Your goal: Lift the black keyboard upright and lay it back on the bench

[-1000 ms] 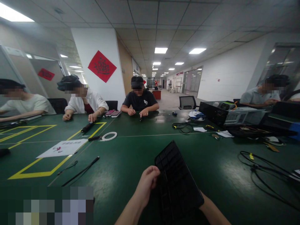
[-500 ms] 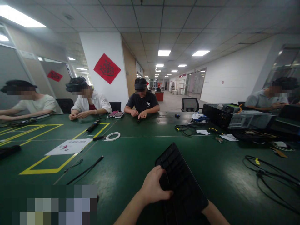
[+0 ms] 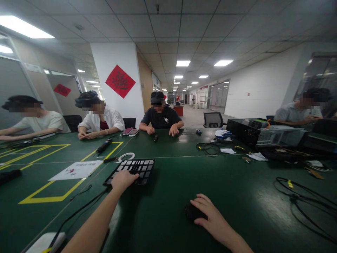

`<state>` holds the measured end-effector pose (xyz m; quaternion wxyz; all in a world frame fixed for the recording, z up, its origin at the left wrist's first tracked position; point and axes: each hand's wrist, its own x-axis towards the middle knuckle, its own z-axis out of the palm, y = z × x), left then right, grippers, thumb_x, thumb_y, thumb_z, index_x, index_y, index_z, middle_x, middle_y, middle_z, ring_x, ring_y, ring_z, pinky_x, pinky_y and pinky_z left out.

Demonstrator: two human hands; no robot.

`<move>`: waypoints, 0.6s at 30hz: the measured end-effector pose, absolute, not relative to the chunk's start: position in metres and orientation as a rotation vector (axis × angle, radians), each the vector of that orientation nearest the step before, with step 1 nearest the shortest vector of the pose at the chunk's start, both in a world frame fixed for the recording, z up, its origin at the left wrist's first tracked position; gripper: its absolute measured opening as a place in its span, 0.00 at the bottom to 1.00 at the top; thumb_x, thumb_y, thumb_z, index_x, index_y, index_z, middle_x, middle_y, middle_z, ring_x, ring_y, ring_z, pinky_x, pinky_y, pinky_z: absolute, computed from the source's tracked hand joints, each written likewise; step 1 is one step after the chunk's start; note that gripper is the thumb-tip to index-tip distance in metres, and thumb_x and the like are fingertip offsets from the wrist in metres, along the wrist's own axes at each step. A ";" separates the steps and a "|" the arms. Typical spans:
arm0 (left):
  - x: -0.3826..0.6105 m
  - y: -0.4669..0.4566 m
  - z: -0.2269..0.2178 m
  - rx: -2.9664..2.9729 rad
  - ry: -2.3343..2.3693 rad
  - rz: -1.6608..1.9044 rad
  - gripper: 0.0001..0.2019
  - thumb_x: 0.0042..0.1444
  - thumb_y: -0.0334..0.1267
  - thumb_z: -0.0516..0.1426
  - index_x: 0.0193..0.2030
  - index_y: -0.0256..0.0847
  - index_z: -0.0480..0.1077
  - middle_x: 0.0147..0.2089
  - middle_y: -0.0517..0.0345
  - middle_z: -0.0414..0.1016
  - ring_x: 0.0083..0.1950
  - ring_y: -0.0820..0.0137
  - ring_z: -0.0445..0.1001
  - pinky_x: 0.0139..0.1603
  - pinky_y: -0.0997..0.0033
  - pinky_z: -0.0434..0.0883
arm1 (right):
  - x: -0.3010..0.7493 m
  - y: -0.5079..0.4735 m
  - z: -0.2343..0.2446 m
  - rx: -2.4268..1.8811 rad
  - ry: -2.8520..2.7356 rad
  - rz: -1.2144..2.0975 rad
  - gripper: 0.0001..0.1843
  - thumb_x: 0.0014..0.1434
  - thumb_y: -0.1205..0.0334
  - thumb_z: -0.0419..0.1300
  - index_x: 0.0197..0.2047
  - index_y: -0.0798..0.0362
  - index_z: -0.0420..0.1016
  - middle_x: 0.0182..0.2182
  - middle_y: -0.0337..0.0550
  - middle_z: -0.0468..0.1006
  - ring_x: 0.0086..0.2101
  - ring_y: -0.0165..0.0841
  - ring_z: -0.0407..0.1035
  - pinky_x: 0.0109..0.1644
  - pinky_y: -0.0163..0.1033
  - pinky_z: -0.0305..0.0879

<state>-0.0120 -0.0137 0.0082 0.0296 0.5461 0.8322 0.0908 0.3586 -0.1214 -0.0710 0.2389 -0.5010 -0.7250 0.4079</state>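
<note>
My left hand (image 3: 123,180) reaches forward and grips the near edge of a black grid tray (image 3: 137,168), which lies flat on the green table (image 3: 171,189). Closer to me, my right hand (image 3: 209,215) rests palm down, its fingers curled over a small black object (image 3: 191,212) that is mostly hidden beneath it. The two hands are well apart.
A white cable ring (image 3: 126,155) and a printed paper (image 3: 76,169) inside yellow tape lines (image 3: 50,198) lie left of the tray. Black cables (image 3: 302,196) sprawl at right, near an open computer case (image 3: 252,131). Several people sit around the table. A thin black cable (image 3: 84,207) runs beside my left arm.
The black tray was held up tilted in front of me by both hands. It now lies flat farther out to the left under my left hand, and my right hand has dropped onto a small black object.
</note>
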 end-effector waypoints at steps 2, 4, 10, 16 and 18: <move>-0.018 -0.012 0.005 1.656 2.571 0.218 0.26 0.45 0.54 0.54 0.37 0.29 0.75 0.44 0.33 0.76 0.47 0.48 0.74 0.39 0.60 0.69 | 0.359 -0.121 -0.072 -1.359 -1.989 1.107 0.28 0.53 0.56 0.58 0.58 0.35 0.62 0.61 0.34 0.63 0.64 0.40 0.44 0.66 0.54 0.44; -0.019 -0.012 0.003 1.647 2.574 0.166 0.27 0.46 0.54 0.54 0.39 0.28 0.75 0.46 0.34 0.75 0.48 0.48 0.73 0.40 0.60 0.69 | 0.358 -0.121 -0.073 -1.339 -1.996 1.092 0.28 0.52 0.56 0.59 0.57 0.36 0.63 0.60 0.35 0.64 0.64 0.40 0.45 0.66 0.53 0.44; -0.002 -0.022 0.007 1.767 2.666 0.142 0.24 0.56 0.48 0.48 0.45 0.26 0.71 0.49 0.32 0.72 0.51 0.48 0.71 0.44 0.59 0.67 | 0.360 -0.121 -0.072 -1.342 -1.994 1.110 0.28 0.52 0.55 0.59 0.58 0.37 0.63 0.61 0.37 0.63 0.64 0.42 0.45 0.65 0.55 0.45; 0.041 -0.071 -0.007 1.919 2.627 0.123 0.19 0.58 0.24 0.38 0.44 0.29 0.68 0.42 0.38 0.73 0.44 0.57 0.75 0.38 0.66 0.67 | 0.358 -0.122 -0.074 -1.351 -1.994 1.072 0.28 0.52 0.56 0.59 0.58 0.37 0.62 0.61 0.36 0.63 0.64 0.40 0.46 0.65 0.53 0.46; 0.052 -0.091 -0.016 1.930 2.603 0.074 0.18 0.58 0.23 0.38 0.43 0.29 0.68 0.39 0.38 0.73 0.42 0.57 0.75 0.36 0.66 0.67 | 0.361 -0.120 -0.072 -1.364 -1.985 1.029 0.29 0.52 0.55 0.59 0.58 0.39 0.62 0.61 0.37 0.63 0.63 0.39 0.47 0.65 0.52 0.46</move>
